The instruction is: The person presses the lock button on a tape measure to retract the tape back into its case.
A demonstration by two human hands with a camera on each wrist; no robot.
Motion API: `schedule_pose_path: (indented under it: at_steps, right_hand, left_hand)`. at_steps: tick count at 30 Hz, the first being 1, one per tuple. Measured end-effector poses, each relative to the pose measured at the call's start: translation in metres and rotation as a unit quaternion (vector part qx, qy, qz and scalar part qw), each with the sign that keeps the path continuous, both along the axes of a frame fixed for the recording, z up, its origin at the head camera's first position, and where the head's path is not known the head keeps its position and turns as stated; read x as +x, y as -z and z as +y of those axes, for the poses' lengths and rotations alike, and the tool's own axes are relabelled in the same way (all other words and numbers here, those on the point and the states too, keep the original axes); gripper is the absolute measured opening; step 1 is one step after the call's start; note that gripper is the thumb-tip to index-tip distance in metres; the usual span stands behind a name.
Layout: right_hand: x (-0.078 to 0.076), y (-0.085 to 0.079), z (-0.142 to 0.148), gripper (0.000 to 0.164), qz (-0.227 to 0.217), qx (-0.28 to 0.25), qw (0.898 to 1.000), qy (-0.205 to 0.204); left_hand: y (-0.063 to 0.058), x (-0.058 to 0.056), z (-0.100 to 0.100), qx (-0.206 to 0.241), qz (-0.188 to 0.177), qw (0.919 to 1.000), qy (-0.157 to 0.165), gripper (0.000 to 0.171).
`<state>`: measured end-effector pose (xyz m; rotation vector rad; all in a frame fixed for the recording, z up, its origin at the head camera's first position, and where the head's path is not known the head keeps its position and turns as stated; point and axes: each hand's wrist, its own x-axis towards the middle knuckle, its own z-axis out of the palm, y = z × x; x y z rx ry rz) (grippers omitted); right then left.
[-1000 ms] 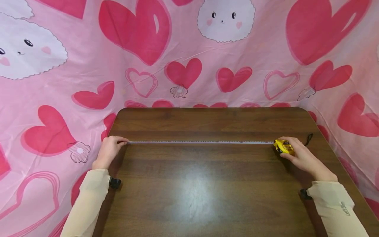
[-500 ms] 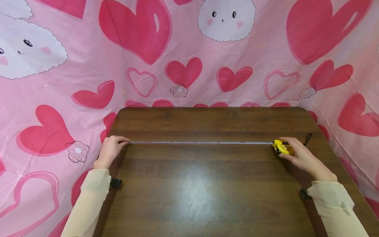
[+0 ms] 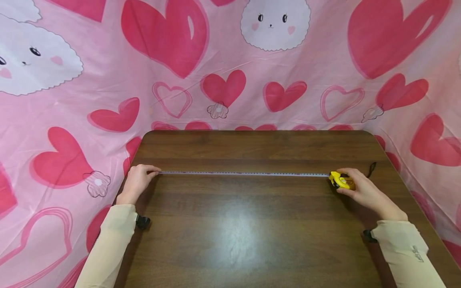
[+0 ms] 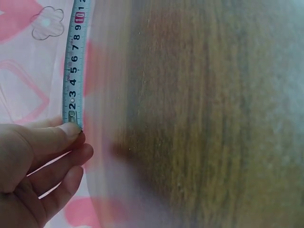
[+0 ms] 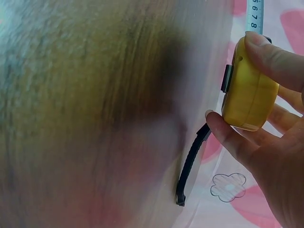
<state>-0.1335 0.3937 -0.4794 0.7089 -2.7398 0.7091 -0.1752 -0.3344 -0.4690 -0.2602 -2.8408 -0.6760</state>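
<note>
My left hand pinches the free end of a tape measure's blade between thumb and finger. The pale blade runs straight across to the yellow tape measure case, which my right hand grips. In the left wrist view the blade shows its low numbers, with the thumb over the end. In the right wrist view the yellow case sits between thumb and fingers, and a black strap hangs off it. Both hands are held over the table's far half.
The brown wooden table has rounded far corners. A pink cloth printed with hearts and white faces hangs behind the table and along both sides. A bright reflection lies on the tabletop near the middle.
The hands have come slightly closer together: the left has shifted a little right, the right a little left. The stretch of blade showing is shorter. Both hands keep their hold.
</note>
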Motion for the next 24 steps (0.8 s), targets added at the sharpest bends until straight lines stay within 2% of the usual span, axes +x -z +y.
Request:
schedule_pose_path:
  at_steps: [10, 18, 24]
  right_hand:
    - [0.0001, -0.0024, -0.0017, 0.064, -0.032, 0.001, 0.999, 0.01]
    - [-0.0001, -0.0033, -0.0046, 0.066, -0.018, 0.003, 1.0, 0.01]
    - [0.0013, -0.0045, -0.0062, 0.065, -0.036, 0.005, 0.999, 0.015]
  left_hand:
    - [0.0024, -0.0024, 0.0032, 0.011, -0.008, 0.9999, -0.008, 0.011]
    - [0.0029, -0.0019, 0.0057, 0.009, -0.013, 0.9999, -0.005, 0.011]
    - [0.0024, -0.0006, 0.009, 0.009, -0.021, 0.9997, -0.009, 0.011]
